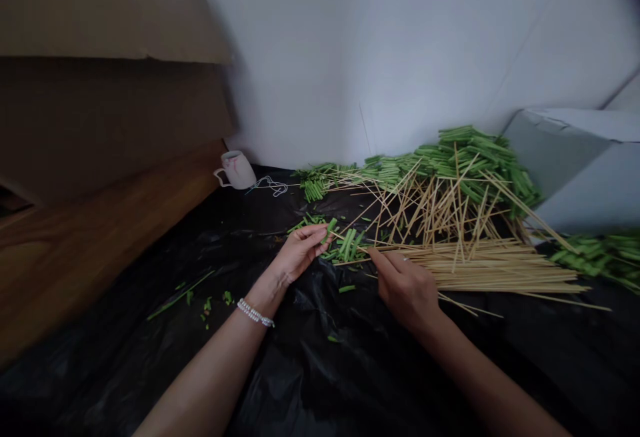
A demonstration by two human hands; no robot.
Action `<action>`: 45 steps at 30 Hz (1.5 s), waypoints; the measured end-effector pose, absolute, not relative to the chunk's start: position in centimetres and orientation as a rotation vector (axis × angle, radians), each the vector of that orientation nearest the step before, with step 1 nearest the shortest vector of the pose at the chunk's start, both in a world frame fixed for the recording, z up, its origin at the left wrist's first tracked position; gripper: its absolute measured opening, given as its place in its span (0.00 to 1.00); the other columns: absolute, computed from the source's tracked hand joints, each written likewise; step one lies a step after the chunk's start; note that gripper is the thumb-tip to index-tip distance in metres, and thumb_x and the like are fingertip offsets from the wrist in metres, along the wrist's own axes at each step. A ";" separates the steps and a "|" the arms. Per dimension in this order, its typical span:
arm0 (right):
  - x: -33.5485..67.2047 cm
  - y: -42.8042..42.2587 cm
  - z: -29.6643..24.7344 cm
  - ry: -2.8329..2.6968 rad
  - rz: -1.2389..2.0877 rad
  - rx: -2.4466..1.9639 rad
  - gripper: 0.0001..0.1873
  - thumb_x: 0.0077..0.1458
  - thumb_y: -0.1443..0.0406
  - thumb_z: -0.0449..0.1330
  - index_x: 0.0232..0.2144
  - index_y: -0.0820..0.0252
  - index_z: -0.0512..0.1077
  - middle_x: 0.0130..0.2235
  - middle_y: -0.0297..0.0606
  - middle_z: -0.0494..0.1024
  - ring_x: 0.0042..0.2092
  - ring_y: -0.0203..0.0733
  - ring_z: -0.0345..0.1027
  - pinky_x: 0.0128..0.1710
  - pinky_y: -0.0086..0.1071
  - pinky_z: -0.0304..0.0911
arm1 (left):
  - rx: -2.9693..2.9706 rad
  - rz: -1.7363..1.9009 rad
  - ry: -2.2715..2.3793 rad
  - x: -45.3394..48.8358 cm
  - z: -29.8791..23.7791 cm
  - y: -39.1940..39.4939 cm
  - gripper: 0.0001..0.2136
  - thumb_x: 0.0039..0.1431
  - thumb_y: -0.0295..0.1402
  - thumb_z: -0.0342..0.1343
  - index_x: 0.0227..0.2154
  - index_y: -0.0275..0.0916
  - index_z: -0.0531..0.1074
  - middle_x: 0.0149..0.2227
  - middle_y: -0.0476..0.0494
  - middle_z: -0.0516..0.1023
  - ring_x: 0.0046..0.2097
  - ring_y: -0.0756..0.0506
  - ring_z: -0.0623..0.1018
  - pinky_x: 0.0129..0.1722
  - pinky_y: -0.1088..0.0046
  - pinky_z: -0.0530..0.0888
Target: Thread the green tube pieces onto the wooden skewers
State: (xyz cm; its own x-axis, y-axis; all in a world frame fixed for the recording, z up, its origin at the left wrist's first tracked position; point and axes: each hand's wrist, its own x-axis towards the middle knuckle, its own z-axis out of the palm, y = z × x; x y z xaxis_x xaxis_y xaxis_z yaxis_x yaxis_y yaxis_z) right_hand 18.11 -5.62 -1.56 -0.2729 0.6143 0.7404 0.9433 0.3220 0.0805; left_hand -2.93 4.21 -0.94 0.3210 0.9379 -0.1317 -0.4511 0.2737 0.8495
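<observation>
Between the thumb and fingers of my left hand (301,252) is a short cut piece of green vegetable stalk (331,226), held upright. My right hand (406,285), its fingers closed, grips a thin bamboo skewer (345,238) whose near part is hidden by the hand. The skewer's tip reaches to the green piece; whether it has gone through it I cannot tell. Just beyond and between the hands lie several loose cut stalk pieces (350,245). A thick bundle of bare skewers (500,267) lies right of my right hand.
Many green pieces (480,153) are heaped by the wall, with skewers (440,203) criss-crossed before them. A white mug (237,170) and string (273,185) sit at back left. Black plastic sheeting (300,363) covers the surface. Boxes stand at left (100,103) and right (585,170).
</observation>
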 end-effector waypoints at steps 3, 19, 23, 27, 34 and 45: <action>18.1 -5.6 -1.6 -1.989 -0.699 -1.385 0.18 0.56 0.72 0.52 0.47 0.61 0.74 0.31 0.33 0.76 0.29 0.34 0.64 0.29 0.31 0.51 | 0.805 1.059 0.722 -3.0 -1.1 4.3 0.12 0.40 0.28 0.72 0.32 0.35 0.81 0.30 0.45 0.80 0.33 0.51 0.78 0.36 0.78 0.74; 17.9 -5.9 -1.3 -2.008 -0.728 -1.323 0.18 0.56 0.74 0.51 0.45 0.62 0.74 0.28 0.33 0.74 0.28 0.33 0.61 0.28 0.31 0.51 | 0.897 0.940 0.683 -3.0 -1.3 3.8 0.11 0.43 0.27 0.70 0.33 0.35 0.80 0.28 0.47 0.77 0.30 0.53 0.75 0.32 0.79 0.71; 17.9 -5.7 -1.3 -2.032 -0.701 -1.321 0.17 0.58 0.73 0.51 0.46 0.63 0.74 0.28 0.33 0.74 0.28 0.34 0.62 0.29 0.31 0.51 | 0.902 0.948 0.676 -2.9 -1.1 3.8 0.12 0.45 0.27 0.69 0.35 0.35 0.79 0.28 0.48 0.77 0.30 0.54 0.75 0.32 0.79 0.71; 18.1 -5.6 -1.3 -2.020 -0.687 -1.354 0.16 0.58 0.71 0.52 0.46 0.63 0.74 0.30 0.34 0.75 0.30 0.35 0.63 0.30 0.32 0.52 | 0.845 1.014 0.702 -3.2 -1.1 4.3 0.11 0.43 0.27 0.70 0.31 0.35 0.78 0.28 0.48 0.77 0.30 0.54 0.75 0.33 0.79 0.71; 17.8 -5.9 -1.3 -2.021 -0.692 -1.334 0.17 0.56 0.74 0.51 0.45 0.63 0.74 0.27 0.33 0.73 0.28 0.35 0.62 0.29 0.32 0.52 | 0.772 0.950 0.702 -2.8 -1.4 3.5 0.10 0.42 0.26 0.70 0.29 0.37 0.76 0.28 0.50 0.75 0.29 0.53 0.73 0.31 0.77 0.71; 18.8 -5.3 -0.9 -1.921 -0.739 -1.445 0.15 0.58 0.71 0.52 0.44 0.60 0.75 0.30 0.34 0.77 0.29 0.35 0.64 0.29 0.31 0.51 | 1.356 1.366 1.133 -4.3 0.2 5.1 0.13 0.51 0.42 0.63 0.29 0.35 0.78 0.29 0.46 0.77 0.30 0.50 0.72 0.31 0.75 0.68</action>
